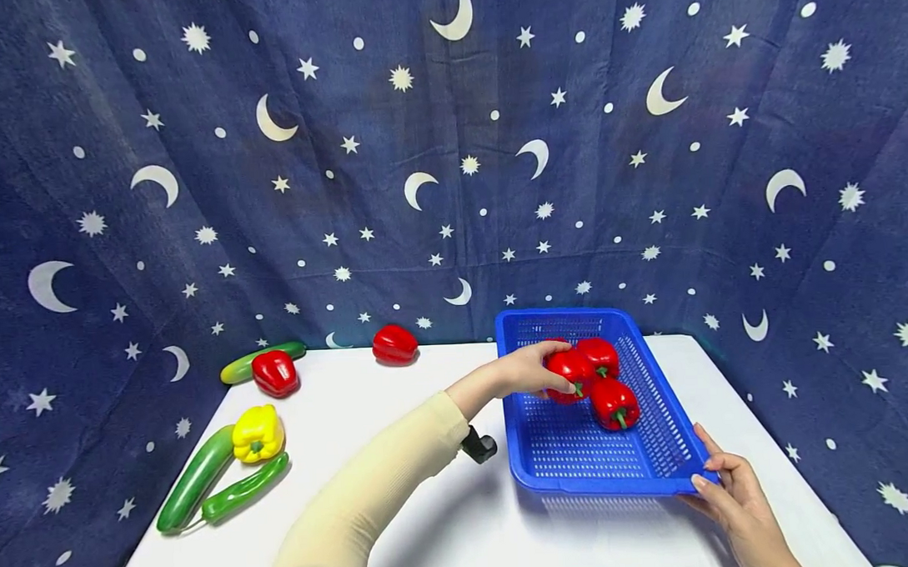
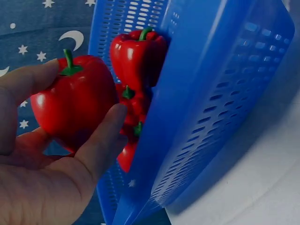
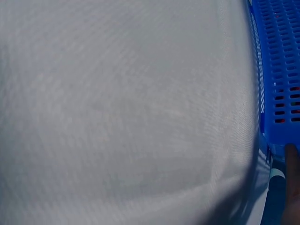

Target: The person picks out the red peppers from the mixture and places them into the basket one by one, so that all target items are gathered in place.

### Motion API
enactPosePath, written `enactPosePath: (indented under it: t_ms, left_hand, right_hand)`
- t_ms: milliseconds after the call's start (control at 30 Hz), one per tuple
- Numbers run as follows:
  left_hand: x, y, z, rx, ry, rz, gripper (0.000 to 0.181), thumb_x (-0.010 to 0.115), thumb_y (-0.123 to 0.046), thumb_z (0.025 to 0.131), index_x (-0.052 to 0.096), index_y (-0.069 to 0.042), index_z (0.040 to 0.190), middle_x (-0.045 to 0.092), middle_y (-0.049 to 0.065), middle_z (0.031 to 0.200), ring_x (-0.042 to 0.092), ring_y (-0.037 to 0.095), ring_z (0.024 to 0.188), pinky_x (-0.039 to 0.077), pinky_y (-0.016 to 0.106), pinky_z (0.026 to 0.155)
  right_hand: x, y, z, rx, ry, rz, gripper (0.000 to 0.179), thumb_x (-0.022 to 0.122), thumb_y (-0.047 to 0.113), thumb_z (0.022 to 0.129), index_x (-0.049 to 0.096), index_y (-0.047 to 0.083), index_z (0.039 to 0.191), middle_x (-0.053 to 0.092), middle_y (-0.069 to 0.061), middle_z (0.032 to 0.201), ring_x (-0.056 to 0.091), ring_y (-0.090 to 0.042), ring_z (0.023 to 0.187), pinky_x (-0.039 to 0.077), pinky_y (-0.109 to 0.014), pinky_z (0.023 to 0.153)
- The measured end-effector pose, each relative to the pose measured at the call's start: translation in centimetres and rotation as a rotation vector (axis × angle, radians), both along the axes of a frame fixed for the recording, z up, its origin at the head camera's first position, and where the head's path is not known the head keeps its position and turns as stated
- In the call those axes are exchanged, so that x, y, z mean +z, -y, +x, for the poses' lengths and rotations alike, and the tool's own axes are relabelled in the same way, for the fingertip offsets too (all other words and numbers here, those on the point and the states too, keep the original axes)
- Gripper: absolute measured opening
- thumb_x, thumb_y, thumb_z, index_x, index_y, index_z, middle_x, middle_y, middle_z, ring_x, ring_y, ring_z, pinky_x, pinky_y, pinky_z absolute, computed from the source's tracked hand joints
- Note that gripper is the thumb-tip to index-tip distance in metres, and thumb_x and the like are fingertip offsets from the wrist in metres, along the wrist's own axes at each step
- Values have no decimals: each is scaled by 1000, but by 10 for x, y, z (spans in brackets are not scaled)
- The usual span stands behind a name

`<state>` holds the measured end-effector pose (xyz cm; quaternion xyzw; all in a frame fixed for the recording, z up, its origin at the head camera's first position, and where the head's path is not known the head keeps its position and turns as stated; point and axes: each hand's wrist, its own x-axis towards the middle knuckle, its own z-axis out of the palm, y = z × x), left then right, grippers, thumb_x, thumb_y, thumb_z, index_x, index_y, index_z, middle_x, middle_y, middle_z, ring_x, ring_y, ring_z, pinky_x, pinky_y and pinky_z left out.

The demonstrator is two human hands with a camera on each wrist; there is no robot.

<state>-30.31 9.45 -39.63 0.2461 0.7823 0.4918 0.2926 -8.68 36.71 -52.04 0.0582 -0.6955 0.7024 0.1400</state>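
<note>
My left hand [image 1: 528,371] grips a red bell pepper [image 2: 77,103] by its sides, thumb and fingers spread around it, green stem showing. It holds this pepper over the blue plastic basket [image 1: 611,485], inside the rim. More red bell peppers lie in the basket, one [image 1: 616,403] nearer the front and another [image 1: 599,355] behind it; a further one is partly hidden by the held pepper. At the basket's front right corner, my right hand [image 1: 739,503] pinches the rim, thumb on top. Only one finger [image 3: 293,178] shows in the right wrist view, against the basket.
On the white table [image 1: 354,437], a loose red pepper [image 1: 394,345] lies at the back. At the left are another red pepper [image 1: 275,374], a yellow bell pepper [image 1: 258,434], a green chili [image 1: 245,488] and two cucumbers [image 1: 198,476]. A starry curtain [image 1: 449,150] hangs behind.
</note>
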Motion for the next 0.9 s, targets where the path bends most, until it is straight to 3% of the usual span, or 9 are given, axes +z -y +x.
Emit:
enactPosePath:
  t_ms: [300,633,900]
  left_hand:
    - [-5,-4,1,-3,4,-74,75,83,-10,85,49,-16,151,54,9,129,61,24,103,60,44,86]
    - [1,-10,4,-58,-24,-158,67,83,-9,84,53,-13,143,53,10,127,61,25,105,60,45,84]
    - [3,-21,4,-14,11,-205,63,83,-4,83,50,-9,137,53,12,122,62,28,106,58,51,89]
  right_hand:
    - [4,-1,1,18,-15,-6,19,47,-9,103,40,1,118,19,0,170,45,5,130,56,-25,89]
    - [1,-1,2,39,-64,-63,25,46,-14,101,40,3,118,35,6,160,48,1,131,57,-28,89]
    - [1,-1,2,23,-41,-52,24,47,-13,102,41,4,118,35,8,160,49,2,130,58,-28,88]
